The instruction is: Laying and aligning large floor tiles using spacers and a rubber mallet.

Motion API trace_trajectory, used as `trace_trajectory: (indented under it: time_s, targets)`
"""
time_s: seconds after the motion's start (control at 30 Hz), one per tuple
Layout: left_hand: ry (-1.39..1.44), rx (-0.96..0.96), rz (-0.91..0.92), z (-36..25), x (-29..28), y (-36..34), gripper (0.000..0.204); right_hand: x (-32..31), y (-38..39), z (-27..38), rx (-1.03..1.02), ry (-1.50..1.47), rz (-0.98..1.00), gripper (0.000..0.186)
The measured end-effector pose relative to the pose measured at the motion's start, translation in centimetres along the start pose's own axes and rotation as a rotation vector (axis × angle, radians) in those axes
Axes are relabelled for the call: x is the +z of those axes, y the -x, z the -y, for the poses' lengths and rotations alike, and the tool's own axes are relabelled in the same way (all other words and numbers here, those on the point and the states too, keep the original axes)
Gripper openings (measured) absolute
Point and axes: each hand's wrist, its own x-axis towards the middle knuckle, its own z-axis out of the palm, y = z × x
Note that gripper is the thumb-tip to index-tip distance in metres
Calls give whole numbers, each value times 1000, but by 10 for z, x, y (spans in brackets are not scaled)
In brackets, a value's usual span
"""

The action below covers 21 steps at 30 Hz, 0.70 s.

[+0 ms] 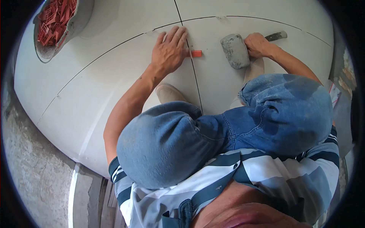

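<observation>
Mallet (235, 51), one: I log a blocky grey head, scuffed and darkly blotched, its long axis slightly tilted; dark, pale-smeared handle pointing right and a little upward, gripped close to the head. Contact with the tile beneath I cannot tell.
Wedge (196, 53), one: small, orange-red, lying crosswise at the joint (196, 84), mostly over the right tile; I cannot see its left end fully.
Left tile (114, 72) and right tile (215, 87): off-white, laid side by side, thin dark joint between.

no lettering, label, number or sign can be read on anything here.
</observation>
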Motion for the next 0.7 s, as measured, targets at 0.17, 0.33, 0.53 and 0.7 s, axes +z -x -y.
trace_trajectory:
  time_s: [0.17, 0.33, 0.53, 0.7]
  targets:
    - [-44, -44, -19, -2, 7, -16, 60, 7, 0, -4, -32, -2, -58, 16]
    - [-116, -161, -14, -4, 11, -24, 67, 19, -3, -11, -41, -36, -110, 16]
    - [-200, -289, -64, 12, 7, -32, 72, 17, -2, -9, -49, -50, -150, 17]
    - [-92, -210, 0, -20, 20, -13, 65, 11, 0, -8, -35, -69, -127, 17]
